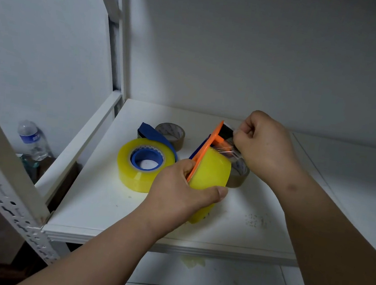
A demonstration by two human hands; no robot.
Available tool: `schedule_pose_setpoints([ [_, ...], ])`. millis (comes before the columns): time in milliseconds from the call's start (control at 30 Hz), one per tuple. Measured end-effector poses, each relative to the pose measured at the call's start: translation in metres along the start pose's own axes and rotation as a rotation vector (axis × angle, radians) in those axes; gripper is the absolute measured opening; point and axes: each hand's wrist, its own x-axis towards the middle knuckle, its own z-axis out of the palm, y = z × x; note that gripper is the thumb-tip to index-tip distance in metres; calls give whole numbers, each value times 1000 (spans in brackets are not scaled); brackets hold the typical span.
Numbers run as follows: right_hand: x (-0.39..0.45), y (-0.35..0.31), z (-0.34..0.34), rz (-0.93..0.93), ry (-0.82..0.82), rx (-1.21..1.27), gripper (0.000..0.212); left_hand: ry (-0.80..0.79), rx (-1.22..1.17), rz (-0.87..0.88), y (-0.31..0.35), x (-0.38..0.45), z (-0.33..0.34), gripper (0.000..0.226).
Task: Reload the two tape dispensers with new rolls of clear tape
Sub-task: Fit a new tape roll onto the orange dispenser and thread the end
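Observation:
My left hand (180, 188) grips an orange tape dispenser (207, 149) that carries a thick yellowish clear tape roll (212, 171), held tilted above the white shelf (108, 206). My right hand (264, 147) pinches the loose clear tape end (231, 147) at the dispenser's head, fingers closed on it. To the left, a blue dispenser (151, 134) with a second clear roll (133, 171) lies flat on the shelf. Two spent brown tape cores lie behind: one (171, 132) by the blue dispenser, another (240, 172) partly hidden under my right hand.
A white wall stands close behind the shelf. A perforated white shelf post (9, 182) slants across the left foreground. A plastic water bottle (32, 139) stands lower left, beyond the shelf edge. A lower shelf (213, 275) shows beneath the front edge.

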Motion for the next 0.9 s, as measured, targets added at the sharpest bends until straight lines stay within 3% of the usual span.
schedule_pose_setpoints([
  [433, -9, -6, -11, -405, -36, -250, 12, 26, 22, 30, 1, -5, -2, 29],
  [633, -8, -6, -9, -345, -26, -179, 11, 30, 119, 54, 4, -8, -3, 32],
  [900, -12, -3, -9, -405, 8, -288, 16, 40, 196, 95, 9, -12, -3, 42],
])
